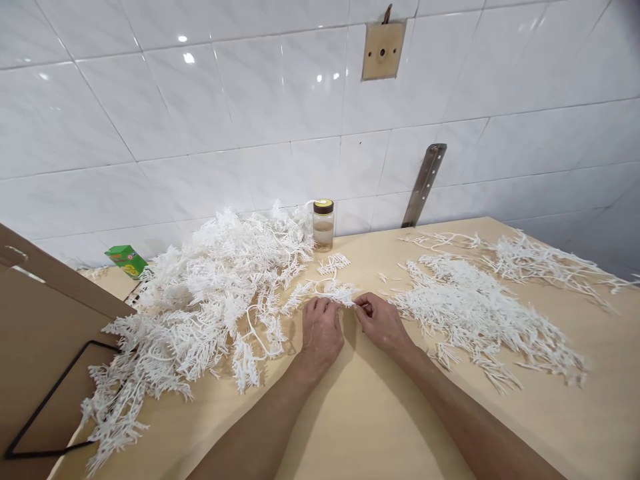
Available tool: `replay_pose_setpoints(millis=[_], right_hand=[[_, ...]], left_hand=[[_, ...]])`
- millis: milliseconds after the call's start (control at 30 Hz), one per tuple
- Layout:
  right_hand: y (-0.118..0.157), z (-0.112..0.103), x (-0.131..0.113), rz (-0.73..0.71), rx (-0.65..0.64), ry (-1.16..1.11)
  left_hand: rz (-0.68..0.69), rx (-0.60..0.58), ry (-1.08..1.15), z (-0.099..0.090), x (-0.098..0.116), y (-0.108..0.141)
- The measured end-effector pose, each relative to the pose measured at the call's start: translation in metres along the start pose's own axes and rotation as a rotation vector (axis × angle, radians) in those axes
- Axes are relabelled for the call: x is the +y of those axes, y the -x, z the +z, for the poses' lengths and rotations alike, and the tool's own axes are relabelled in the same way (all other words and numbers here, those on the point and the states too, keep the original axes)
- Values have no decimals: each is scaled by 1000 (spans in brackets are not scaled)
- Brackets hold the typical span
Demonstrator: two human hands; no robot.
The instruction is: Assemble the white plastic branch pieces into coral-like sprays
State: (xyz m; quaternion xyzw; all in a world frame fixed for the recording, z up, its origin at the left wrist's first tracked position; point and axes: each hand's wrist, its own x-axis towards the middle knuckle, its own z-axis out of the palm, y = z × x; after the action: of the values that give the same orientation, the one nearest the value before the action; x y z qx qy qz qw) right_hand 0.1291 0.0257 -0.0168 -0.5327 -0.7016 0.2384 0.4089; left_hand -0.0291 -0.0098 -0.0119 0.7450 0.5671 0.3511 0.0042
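Near the middle of the table, a small branched white plastic piece (337,291) lies between my two hands. My left hand (321,328) is closed over its near side, fingers curled round it. With thumb and forefinger pinched together, my right hand (381,321) grips the right tip of the same piece. A big heap of feathery white pieces (215,287) rises to the left. On the right lies a flatter pile of thin white pieces (475,307), close to my right hand.
A lidded jar (323,230) stands by the tiled wall. Bare white stems (545,263) lie at the far right. A green box (125,260) and a cardboard box (45,360) are at the left.
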Motion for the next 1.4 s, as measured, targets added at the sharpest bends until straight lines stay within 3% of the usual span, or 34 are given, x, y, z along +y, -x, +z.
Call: replay_pose_setpoints(millis=[133, 233, 367, 733, 867, 1033, 1233, 1400], right_hand=[[3, 2, 0, 0, 43, 45], [5, 0, 1, 78, 77, 27], [7, -3, 1, 172, 75, -92], [7, -5, -8, 167, 79, -286], [8, -6, -12, 133, 61, -279], [12, -1, -11, -16, 38, -254], [17, 2, -11, -258, -160, -166], [17, -3, -20, -305, -233, -120]], left_hand=[[-13, -15, -41, 4, 2, 2], [-16, -14, -23, 3, 3, 4], [-45, 44, 67, 1, 2, 4], [-108, 207, 310, -2, -2, 2], [-48, 223, 397, -6, 0, -1], [-70, 192, 291, -1, -10, -4], [-111, 102, 239, 3, -16, -5], [-157, 135, 191, 1, -11, -6]])
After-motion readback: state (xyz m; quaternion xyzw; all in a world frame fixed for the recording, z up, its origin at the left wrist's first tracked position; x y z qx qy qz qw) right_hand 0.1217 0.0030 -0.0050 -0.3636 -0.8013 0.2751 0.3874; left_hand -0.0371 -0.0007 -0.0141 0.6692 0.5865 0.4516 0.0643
